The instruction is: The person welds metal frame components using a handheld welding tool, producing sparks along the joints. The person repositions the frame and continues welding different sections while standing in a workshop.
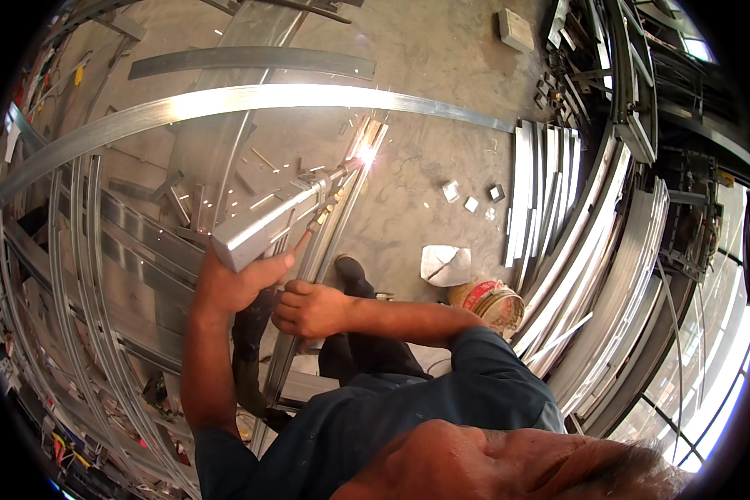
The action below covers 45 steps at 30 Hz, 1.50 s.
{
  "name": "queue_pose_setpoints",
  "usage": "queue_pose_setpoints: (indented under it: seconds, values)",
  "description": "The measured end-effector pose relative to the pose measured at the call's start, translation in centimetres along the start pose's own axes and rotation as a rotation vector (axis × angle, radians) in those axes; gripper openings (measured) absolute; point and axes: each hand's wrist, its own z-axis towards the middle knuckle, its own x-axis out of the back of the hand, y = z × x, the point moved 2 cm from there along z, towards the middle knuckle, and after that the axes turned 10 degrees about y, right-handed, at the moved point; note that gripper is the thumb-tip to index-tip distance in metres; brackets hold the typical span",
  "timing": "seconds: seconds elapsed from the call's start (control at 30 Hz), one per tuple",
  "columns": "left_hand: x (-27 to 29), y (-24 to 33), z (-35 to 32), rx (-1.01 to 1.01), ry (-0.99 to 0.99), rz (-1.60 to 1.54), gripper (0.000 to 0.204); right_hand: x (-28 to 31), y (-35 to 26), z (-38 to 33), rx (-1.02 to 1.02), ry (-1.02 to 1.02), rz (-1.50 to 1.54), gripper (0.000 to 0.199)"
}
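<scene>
Welding: your left hand (237,283) is clenched round the rear of the boxy grey welding torch (267,229); your right hand (308,308) closes on the thin rod (329,207) beside it. The tip sparks on a long metal frame (342,200) lying on the concrete floor (425,50). Judged best: keep both hands steady and close. Curved, shiny metal strips (225,102) arc around.

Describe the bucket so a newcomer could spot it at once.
Start at the stack of long metal strips on the concrete floor. At its near end, beside a white bag, stands the bucket. It is the only round, red-and-tan thing among straight grey metal.
</scene>
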Motion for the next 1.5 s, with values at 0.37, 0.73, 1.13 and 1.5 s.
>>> queue_pose_setpoints:
  seconds: [0.37,0.73,1.13,1.5]
  values:
    - [-0.2,0.4,-2.1,-0.101,0.086,0.028,0.038,0.4,-0.2,0.4,0.013,-0.007,-0.038,0.065]
    - [2.7,2.0,-8.2,-0.016,0.084,-0.069,0.053,0.1,-0.2,0.1,-0.013,-0.053,0.018,0.072]
    - [10.3,-3.7,-23.5,-0.046,0.236,-0.292,0.071,-7.3,-16.4,0.5,0.021,-0.001,0.294,0.081]
    - [13.3,-14.7,-31.3,0.059,0.092,-0.071,0.043,-15.6,-29.9,1.0,-0.028,-0.084,0.084,0.069]
